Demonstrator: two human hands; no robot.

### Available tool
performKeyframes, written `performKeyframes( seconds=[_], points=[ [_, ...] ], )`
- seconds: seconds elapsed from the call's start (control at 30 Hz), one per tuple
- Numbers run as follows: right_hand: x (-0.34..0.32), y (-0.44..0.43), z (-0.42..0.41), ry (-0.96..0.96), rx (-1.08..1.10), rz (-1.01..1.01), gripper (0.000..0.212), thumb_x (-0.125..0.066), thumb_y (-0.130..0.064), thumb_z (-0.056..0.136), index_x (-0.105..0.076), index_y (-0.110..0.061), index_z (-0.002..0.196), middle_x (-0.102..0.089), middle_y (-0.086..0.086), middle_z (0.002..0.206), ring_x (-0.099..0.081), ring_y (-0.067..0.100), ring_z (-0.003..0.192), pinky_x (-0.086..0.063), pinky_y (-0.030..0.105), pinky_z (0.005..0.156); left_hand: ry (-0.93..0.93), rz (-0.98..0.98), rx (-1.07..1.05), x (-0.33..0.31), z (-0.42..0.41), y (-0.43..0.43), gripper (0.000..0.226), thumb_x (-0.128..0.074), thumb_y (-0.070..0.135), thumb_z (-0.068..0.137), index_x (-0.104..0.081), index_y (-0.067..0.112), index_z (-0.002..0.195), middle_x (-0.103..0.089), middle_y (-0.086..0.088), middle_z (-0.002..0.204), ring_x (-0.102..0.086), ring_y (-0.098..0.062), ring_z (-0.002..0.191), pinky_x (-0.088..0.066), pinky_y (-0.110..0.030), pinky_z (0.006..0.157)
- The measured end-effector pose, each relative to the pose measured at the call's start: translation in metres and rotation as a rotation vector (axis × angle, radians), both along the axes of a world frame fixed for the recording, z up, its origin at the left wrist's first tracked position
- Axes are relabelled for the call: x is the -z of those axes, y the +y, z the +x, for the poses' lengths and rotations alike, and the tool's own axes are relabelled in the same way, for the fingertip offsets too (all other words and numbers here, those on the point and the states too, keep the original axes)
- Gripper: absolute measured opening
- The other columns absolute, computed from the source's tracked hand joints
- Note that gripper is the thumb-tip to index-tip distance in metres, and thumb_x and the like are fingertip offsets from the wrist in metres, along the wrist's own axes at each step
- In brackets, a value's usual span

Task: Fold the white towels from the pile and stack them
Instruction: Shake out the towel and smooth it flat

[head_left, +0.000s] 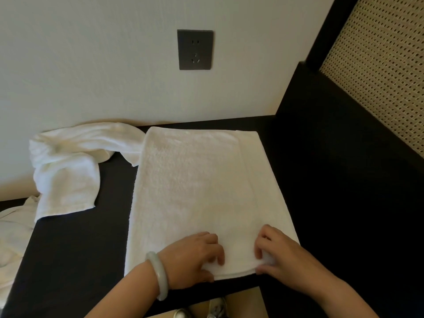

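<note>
Two hands: the left hand [195, 258] and the right hand [282, 255] sit side by side at the near edge of the flat towel [195, 184], close to each other but not touching.
Left grip: the left hand has its fingers curled on top of the flat towel and its thumb tucked under the edge, pinching it.
Right grip: the right hand pinches the same edge, with a small bunch of cloth raised between its fingers and thumb.
Spread towels: one flat towel, white, lying smooth on the desk [75, 260] and reaching from the near edge almost to the wall [91, 65]; its near edge shows more than one layer.
Unfolded towels: one crumpled towel [68, 166], white, heaped at the left against the wall, one end touching the far left corner of the flat towel.
Other cloth: one white cloth [13, 232] at the far left, hanging off the end of the desk; whether it is a towel I cannot tell.
Jewellery: one pale green bangle [158, 274] on the left wrist.
Sockets: one dark grey socket plate [195, 49] on the wall, with two outlets, a two-slot above a three-slot; any print on it is too small to read.
Panels: one woven cane panel [378, 65] in a dark frame at the right.
Shoes: two light shoes [216, 306] on the floor below the near edge.
</note>
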State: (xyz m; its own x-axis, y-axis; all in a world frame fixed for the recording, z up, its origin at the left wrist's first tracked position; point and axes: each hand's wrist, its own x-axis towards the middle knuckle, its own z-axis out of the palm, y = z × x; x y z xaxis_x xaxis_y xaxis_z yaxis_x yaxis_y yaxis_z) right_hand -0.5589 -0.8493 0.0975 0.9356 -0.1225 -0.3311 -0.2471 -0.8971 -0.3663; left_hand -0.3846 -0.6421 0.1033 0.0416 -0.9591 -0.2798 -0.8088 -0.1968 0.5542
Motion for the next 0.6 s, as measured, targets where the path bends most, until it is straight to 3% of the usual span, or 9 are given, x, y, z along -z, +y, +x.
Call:
performKeyframes(
  seconds=[0.07,0.13,0.17,0.2,0.27,0.33,0.4,0.5,0.6],
  points=[
    [-0.002,-0.003,0.007,0.027,0.027,0.035,0.026,-0.069,-0.057,0.08,-0.047,-0.044,0.084,-0.036,-0.029,0.106,-0.043,-0.009,0.097,-0.046,0.016,0.077,0.055,-0.029,-0.076,-0.002,0.003,0.002,0.025,-0.063,0.036,0.092,-0.063,0.024,0.114,-0.055,0.007,0.113,-0.047,-0.005,0.101,-0.043,-0.027,0.094],
    [-0.002,-0.002,0.019,-0.089,0.07,0.066,0.017,-0.061,-0.058,0.086,-0.054,-0.044,0.091,-0.038,-0.034,0.109,-0.041,-0.01,0.107,-0.041,0.017,0.094,-0.048,-0.179,-0.217,0.004,0.009,0.007,0.032,-0.055,0.041,0.096,-0.061,0.027,0.124,-0.051,0.009,0.131,-0.042,-0.005,0.119,-0.034,-0.024,0.106],
    [0.001,0.001,0.027,-0.173,0.099,0.066,0.018,-0.055,-0.057,0.091,-0.055,-0.046,0.106,-0.035,-0.038,0.12,-0.035,-0.011,0.119,-0.033,0.016,0.105,-0.151,-0.22,-0.282,0.008,0.012,0.008,0.04,-0.049,0.045,0.098,-0.054,0.029,0.135,-0.041,0.01,0.146,-0.034,-0.007,0.134,-0.024,-0.023,0.113],
    [0.004,0.007,0.035,-0.227,0.123,0.044,0.033,-0.048,-0.055,0.095,-0.05,-0.045,0.127,-0.026,-0.037,0.137,-0.025,-0.008,0.133,-0.019,0.014,0.113,-0.244,-0.196,-0.34,0.011,0.015,0.01,0.051,-0.041,0.05,0.099,-0.04,0.032,0.147,-0.023,0.009,0.159,-0.018,-0.011,0.146,-0.011,-0.025,0.118],
    [0.016,0.021,0.047,-0.224,0.111,-0.055,0.055,-0.032,-0.055,0.101,-0.014,-0.045,0.151,0.008,-0.027,0.158,0.009,-0.004,0.146,0.008,0.017,0.118,-0.374,-0.051,-0.399,0.022,0.019,0.017,0.067,-0.018,0.061,0.096,0.001,0.038,0.155,0.018,0.012,0.161,0.019,-0.015,0.149,0.01,-0.034,0.12],
    [0.032,0.028,0.046,-0.173,0.066,-0.193,0.058,-0.015,-0.057,0.101,0.012,-0.044,0.151,0.029,-0.02,0.156,0.027,-0.001,0.144,0.018,0.028,0.119,-0.435,0.03,-0.405,0.032,0.022,0.029,0.067,-0.002,0.066,0.09,0.024,0.042,0.148,0.036,0.012,0.154,0.034,-0.017,0.143,0.018,-0.043,0.119],
    [0.04,0.022,0.038,-0.162,0.07,-0.218,0.061,-0.006,-0.059,0.099,0.015,-0.04,0.153,0.027,-0.017,0.159,0.026,0.0,0.145,0.016,0.033,0.12,-0.459,0.007,-0.447,0.037,0.027,0.044,0.067,-0.002,0.066,0.093,0.016,0.039,0.151,0.025,0.009,0.159,0.023,-0.02,0.148,0.011,-0.044,0.119],
    [0.039,0.004,0.022,-0.15,0.029,-0.134,0.062,-0.014,-0.061,0.1,0.007,-0.041,0.155,0.018,-0.02,0.161,0.018,-0.002,0.147,0.014,0.027,0.119,-0.441,0.001,-0.451,0.032,0.031,0.072,0.067,-0.014,0.062,0.098,-0.01,0.03,0.156,-0.003,0.003,0.164,-0.005,-0.026,0.15,-0.002,-0.042,0.118],
    [0.031,-0.014,0.01,-0.14,0.01,-0.014,0.061,-0.03,-0.061,0.099,-0.003,-0.047,0.152,0.01,-0.028,0.16,0.012,-0.008,0.146,0.012,0.019,0.119,-0.332,-0.068,-0.556,0.034,0.034,0.096,0.073,-0.014,0.071,0.091,-0.004,0.036,0.154,0.009,0.012,0.162,0.008,-0.013,0.151,0.006,-0.036,0.121]
  ],
)
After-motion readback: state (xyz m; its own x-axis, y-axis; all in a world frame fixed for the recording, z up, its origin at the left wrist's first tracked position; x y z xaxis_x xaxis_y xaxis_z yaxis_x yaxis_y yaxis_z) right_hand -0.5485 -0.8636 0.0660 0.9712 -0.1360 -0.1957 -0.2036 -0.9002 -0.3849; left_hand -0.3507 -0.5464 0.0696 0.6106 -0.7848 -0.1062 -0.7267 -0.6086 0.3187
